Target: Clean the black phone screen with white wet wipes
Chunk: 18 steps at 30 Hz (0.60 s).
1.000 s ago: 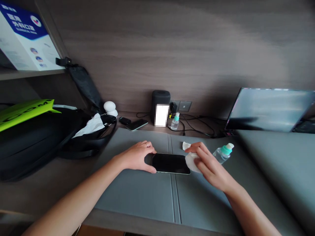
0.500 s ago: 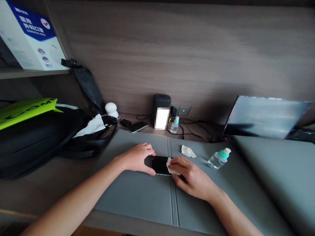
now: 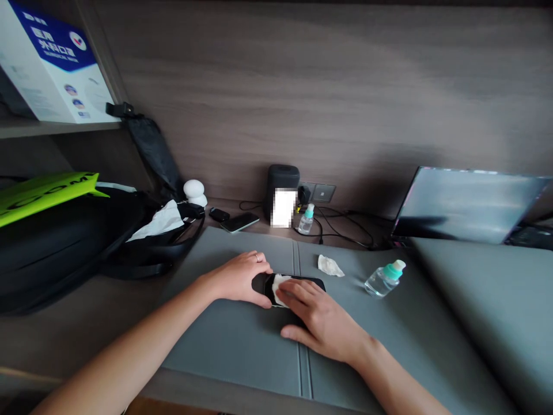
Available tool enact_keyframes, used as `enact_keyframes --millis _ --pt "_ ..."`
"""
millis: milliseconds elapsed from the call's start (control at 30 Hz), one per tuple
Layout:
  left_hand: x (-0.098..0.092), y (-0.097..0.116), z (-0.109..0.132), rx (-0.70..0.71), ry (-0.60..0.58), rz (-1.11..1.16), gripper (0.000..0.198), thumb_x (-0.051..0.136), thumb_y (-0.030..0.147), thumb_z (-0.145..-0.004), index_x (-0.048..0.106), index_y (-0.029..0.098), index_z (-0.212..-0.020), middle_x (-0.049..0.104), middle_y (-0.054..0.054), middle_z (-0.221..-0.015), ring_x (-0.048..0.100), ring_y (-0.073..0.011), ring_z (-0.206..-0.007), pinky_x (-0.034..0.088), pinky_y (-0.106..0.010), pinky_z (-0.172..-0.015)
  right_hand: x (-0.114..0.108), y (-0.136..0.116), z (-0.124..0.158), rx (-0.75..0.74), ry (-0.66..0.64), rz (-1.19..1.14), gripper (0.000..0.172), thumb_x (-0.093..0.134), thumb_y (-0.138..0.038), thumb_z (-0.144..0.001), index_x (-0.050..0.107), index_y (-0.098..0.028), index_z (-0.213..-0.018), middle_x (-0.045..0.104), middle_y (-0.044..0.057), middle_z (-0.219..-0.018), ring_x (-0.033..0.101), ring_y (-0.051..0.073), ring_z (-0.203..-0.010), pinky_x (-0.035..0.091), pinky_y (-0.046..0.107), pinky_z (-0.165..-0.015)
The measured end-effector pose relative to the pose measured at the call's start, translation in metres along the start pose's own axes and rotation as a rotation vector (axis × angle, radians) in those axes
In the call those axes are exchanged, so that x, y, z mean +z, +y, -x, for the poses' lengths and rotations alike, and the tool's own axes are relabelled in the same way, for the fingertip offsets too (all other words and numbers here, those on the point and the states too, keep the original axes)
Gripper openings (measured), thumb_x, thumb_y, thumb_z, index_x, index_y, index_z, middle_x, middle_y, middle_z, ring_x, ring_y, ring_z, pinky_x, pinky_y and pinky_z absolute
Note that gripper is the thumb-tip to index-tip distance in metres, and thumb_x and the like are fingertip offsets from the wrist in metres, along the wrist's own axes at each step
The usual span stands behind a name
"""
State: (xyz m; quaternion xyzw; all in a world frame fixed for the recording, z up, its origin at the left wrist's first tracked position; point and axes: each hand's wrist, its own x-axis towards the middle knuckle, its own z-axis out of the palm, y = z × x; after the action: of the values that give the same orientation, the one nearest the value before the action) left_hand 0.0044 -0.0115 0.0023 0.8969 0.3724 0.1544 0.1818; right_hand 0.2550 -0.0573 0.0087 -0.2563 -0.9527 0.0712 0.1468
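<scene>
A black smartphone lies flat on the grey desk mat, screen up. My left hand grips its left end, thumb on the near edge and fingers on the far edge. A white tissue is pressed against the left part of the screen under the fingertips of my right hand. The right thumb sticks out, apart from the phone, over the mat. My right fingers hide part of the tissue and the middle of the screen.
A crumpled tissue and a clear spray bottle lie to the right. Behind stand a smaller spray bottle, a black speaker, cables and another phone. A black bag sits left; a laptop is right.
My right hand has slid left along the screen with the tissue, uncovering the phone's right end. Its thumb has moved away from the phone. My left hand stays put.
</scene>
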Motion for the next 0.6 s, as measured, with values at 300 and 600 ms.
enact_keyframes --millis 300,600 --pt "-0.0013 0.0023 -0.0001 -0.003 -0.009 0.008 0.057 0.083 0.051 -0.063 0.065 0.023 -0.109 0.059 -0.004 -0.102 0.058 -0.0251 -0.098 0.046 -0.036 -0.087 0.0001 -0.0036 -0.0009 0.025 0.008 0.020 0.058 0.053 -0.060 -0.091 0.056 -0.016 -0.129 0.060 0.014 -0.123 0.053 0.028 -0.117 0.039 0.047 -0.105" --pt "0.0002 0.0002 -0.0001 -0.009 -0.014 0.002 0.058 0.082 0.054 -0.063 0.065 0.023 -0.109 0.058 -0.004 -0.102 0.057 -0.0250 -0.098 0.045 -0.036 -0.086 0.0056 -0.0029 -0.0035 0.075 0.009 0.014 0.065 0.051 -0.066 -0.089 0.055 -0.017 -0.131 0.060 0.014 -0.122 0.055 0.028 -0.114 0.034 0.051 -0.109"
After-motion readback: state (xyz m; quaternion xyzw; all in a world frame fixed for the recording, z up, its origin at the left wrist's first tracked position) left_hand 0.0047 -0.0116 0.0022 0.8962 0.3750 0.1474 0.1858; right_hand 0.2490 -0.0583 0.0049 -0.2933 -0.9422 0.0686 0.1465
